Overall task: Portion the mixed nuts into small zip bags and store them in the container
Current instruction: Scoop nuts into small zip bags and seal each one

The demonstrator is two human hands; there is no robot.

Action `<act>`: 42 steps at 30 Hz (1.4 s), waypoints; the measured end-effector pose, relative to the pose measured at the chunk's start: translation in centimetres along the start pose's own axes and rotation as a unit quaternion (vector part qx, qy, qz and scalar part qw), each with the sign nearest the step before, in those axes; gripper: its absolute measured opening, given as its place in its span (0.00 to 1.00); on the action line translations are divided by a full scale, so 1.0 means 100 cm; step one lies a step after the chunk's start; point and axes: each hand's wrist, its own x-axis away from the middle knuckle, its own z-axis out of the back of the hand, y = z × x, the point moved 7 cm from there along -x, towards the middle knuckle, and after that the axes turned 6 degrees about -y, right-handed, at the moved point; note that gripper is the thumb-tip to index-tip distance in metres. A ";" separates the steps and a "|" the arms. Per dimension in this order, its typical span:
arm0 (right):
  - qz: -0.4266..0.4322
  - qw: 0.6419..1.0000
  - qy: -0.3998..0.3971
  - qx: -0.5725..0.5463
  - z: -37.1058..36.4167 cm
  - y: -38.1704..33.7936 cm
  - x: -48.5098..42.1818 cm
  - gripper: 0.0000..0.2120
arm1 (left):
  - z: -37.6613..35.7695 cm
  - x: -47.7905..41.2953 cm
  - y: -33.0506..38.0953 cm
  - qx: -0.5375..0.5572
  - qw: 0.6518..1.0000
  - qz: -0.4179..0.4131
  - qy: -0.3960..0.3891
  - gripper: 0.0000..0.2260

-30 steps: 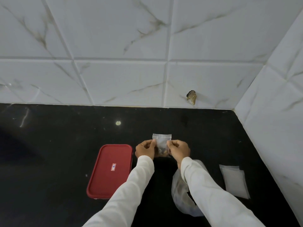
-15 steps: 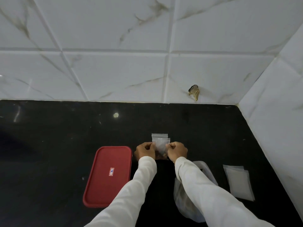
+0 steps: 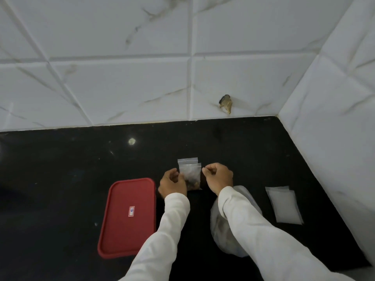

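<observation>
A small clear zip bag point(image 3: 189, 171) with nuts at its bottom stands upright above the black counter point(image 3: 60, 169). My left hand point(image 3: 172, 184) pinches its left edge. Just right of the bag, apart from it, my right hand point(image 3: 218, 177) has its fingers curled and holds nothing. The container with a red lid point(image 3: 128, 216) lies closed to the left of my left arm. A large clear plastic bag of nuts point(image 3: 227, 226) lies under my right forearm, partly hidden. A stack of empty zip bags point(image 3: 284, 204) lies flat at the right.
White marble-look tiled walls point(image 3: 182, 78) bound the counter at the back and on the right, meeting in a corner. A chipped hole point(image 3: 225, 102) marks the back wall.
My right hand has let go of the small bag's right edge and drawn slightly away. The left hand keeps its hold. The camera has tilted a little downward.
</observation>
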 end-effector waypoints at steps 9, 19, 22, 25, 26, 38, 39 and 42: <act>-0.018 0.985 0.163 -0.058 0.109 0.037 0.046 0.05 | -0.097 0.089 0.075 -0.062 0.973 -0.128 -0.180 0.03; -0.093 0.978 0.183 -0.020 0.208 0.164 0.061 0.07 | -0.211 0.198 0.050 -0.087 0.943 -0.079 -0.310 0.12; -0.098 0.985 0.140 -0.014 0.204 0.188 0.054 0.11 | -0.226 0.214 0.031 -0.131 0.943 -0.028 -0.304 0.18; -0.096 0.991 0.097 0.005 0.195 0.201 0.048 0.16 | -0.228 0.217 0.016 -0.169 0.946 0.009 -0.278 0.21; -0.097 0.991 0.089 0.019 0.193 0.204 0.046 0.18 | -0.228 0.217 0.011 -0.181 0.946 0.016 -0.270 0.21; -0.106 0.992 0.075 -0.010 0.191 0.217 0.035 0.20 | -0.232 0.208 0.002 -0.231 0.945 0.041 -0.229 0.20; -0.105 0.991 0.078 -0.014 0.192 0.217 0.035 0.19 | -0.233 0.208 0.003 -0.230 0.945 0.039 -0.228 0.20; -0.103 0.991 0.084 -0.035 0.194 0.217 0.035 0.18 | -0.236 0.207 0.003 -0.227 0.946 0.037 -0.228 0.19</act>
